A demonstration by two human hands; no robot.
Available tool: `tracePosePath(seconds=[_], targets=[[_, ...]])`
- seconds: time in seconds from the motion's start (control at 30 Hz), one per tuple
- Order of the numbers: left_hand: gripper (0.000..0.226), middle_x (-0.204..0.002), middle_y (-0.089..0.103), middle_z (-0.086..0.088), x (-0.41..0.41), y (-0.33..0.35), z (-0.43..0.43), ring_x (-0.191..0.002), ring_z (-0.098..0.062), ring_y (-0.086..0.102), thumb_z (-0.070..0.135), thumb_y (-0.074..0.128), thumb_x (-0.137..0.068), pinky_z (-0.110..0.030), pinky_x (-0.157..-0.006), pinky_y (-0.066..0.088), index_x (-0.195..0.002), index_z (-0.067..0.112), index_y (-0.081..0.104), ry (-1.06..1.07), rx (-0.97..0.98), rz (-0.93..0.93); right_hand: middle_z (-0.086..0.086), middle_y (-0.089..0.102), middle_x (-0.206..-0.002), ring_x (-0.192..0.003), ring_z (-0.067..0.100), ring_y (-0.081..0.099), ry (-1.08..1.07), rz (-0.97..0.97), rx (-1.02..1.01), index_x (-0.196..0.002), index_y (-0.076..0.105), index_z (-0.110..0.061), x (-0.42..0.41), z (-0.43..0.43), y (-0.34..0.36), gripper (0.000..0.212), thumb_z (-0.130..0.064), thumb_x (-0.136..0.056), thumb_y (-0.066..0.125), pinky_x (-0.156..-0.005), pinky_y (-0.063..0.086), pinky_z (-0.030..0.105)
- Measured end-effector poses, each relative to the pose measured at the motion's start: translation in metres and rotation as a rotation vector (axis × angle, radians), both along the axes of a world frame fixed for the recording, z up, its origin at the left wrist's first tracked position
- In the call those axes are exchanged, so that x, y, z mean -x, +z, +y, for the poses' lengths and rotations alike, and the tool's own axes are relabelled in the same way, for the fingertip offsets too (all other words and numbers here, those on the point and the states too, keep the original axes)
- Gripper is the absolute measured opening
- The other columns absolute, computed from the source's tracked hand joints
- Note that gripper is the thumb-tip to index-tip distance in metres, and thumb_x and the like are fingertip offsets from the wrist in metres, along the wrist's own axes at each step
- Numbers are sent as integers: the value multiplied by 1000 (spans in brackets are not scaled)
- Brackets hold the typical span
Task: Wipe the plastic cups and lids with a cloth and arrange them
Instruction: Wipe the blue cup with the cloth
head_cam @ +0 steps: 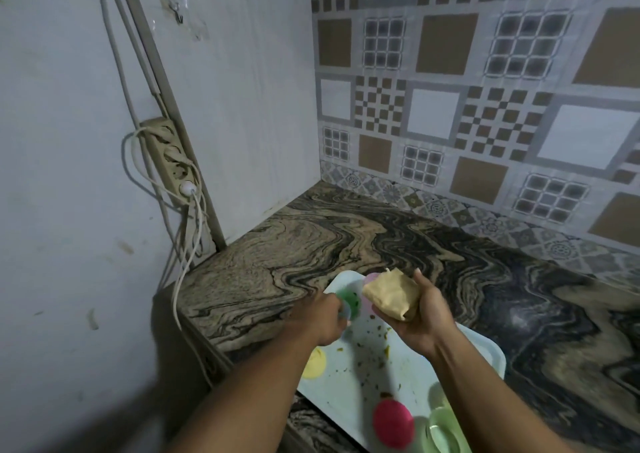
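Over the pale blue tray [363, 383] on the marbled countertop [311, 244], we see the left hand [322, 317] gripping a blurred green piece [349, 302]; we cannot tell whether it is a cup or a lid. The right hand [419, 317], palm up, holds the folded yellow cloth [391, 295] just beside it. On the tray lie a yellow lid [314, 362], a red lid [393, 424] and a pale green cup [446, 428].
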State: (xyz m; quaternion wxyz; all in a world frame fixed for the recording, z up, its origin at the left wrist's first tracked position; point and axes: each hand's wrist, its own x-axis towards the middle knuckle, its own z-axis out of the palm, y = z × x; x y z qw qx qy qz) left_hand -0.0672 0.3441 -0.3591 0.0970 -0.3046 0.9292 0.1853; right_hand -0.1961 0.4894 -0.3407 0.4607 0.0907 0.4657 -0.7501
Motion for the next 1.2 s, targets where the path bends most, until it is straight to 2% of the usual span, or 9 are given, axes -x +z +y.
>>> tracePosePath(seconds=[0.17, 0.23, 0.33, 0.47, 0.57, 0.67, 0.8, 0.93, 1.2], targets=[[35, -71, 49, -17, -1, -18, 1, -63, -34, 48, 29, 55, -98, -37, -58, 40, -67, 13, 53, 87, -60, 135, 14, 71, -121, -113, 32, 66, 32, 188, -127, -131, 61, -12, -16, -7, -14, 44, -43, -104, 46, -87, 53, 43], [38, -62, 44, -7, 0, -16, -1, -58, -27, 46, 25, 56, -99, -33, -60, 35, -65, 12, 44, 156, -170, 255, 8, 70, -123, -112, 28, 65, 17, 461, -235, -133, 61, -18, -27, -9, -15, 41, -43, -103, 45, -92, 51, 42], [28, -83, 73, -3, 5, 3, -6, -80, -21, 67, 22, 57, -100, -35, -76, 53, -83, 13, 77, 170, -362, 391, -3, 62, -132, -124, 21, 57, 110, 1016, -367, -137, 57, -25, -49, -11, -20, 42, -44, -105, 39, -99, 45, 34], [27, -95, 77, -2, 2, 29, -3, -93, -26, 71, 16, 53, -97, -44, -84, 57, -95, 24, 78, 65, -455, 443, -14, 46, -151, -141, 7, 39, 224, 1276, -331, -148, 45, -29, -68, -19, -29, 59, -61, -102, 26, -117, 32, 33], [23, -97, 77, -1, -7, 41, -1, -97, -20, 71, 17, 56, -101, -45, -92, 54, -95, 19, 78, 15, -502, 473, -14, 64, -126, -120, 5, 56, 242, 1089, -277, -121, 63, -37, -59, -21, -14, 54, -65, -101, 20, -106, 41, 34], [21, -113, 75, 0, -12, 50, 3, -107, -14, 67, 16, 58, -101, -38, -98, 53, -110, 14, 77, 2, -557, 511, 1, 68, -107, -95, 13, 63, 243, 611, -214, -109, 67, -27, -43, -21, 0, 43, -48, -107, 29, -92, 49, 38], [22, -113, 71, -4, -13, 62, 8, -94, -14, 64, 16, 56, -102, -25, -76, 53, -116, 11, 73, -22, -625, 571, 19, 74, -94, -80, 36, 71, 310, 75, -115, -109, 69, -8, -42, -2, 13, 48, -46, -101, 40, -82, 56, 50], [12, -116, 65, -2, -4, 73, 10, -113, -30, 62, 27, 62, -99, -46, -95, 51, -95, 30, 72, -28, -581, 560, 18, 73, -81, -67, 33, 71, 274, 34, -84, -99, 68, -7, -44, 2, 20, 46, -44, -100, 41, -77, 56, 46], [15, -157, 29, 5, 14, 91, 19, -143, -11, 32, 26, 64, -96, -33, -109, 34, -103, 19, 75, -80, -638, 636, 18, 71, -75, -59, 32, 70, 224, 15, -47, -98, 65, -5, -38, 12, 49, 44, -41, -101, 40, -60, 59, 42]])
